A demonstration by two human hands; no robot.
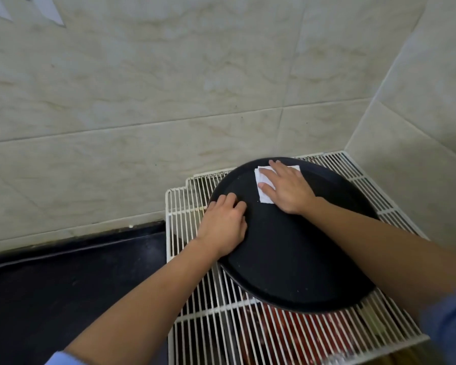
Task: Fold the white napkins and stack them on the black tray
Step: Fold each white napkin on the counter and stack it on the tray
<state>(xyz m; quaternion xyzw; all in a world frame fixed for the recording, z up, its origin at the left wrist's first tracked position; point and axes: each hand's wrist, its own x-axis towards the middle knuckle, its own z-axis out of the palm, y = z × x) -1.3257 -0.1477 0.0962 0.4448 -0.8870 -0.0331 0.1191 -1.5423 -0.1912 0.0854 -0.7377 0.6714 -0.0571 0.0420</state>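
Note:
A round black tray (287,259) lies on a white wire rack. A folded white napkin (264,179) sits on the far part of the tray. My right hand (287,188) lies flat on the napkin with straight fingers and covers most of it. My left hand (223,223) rests on the tray's left rim, its fingers bent loosely on the black surface and holding nothing.
The white wire rack (195,325) stands in a corner of tiled walls (169,88), over something red below (287,333). A black countertop (63,285) stretches to the left. The tray overhangs the rack's middle.

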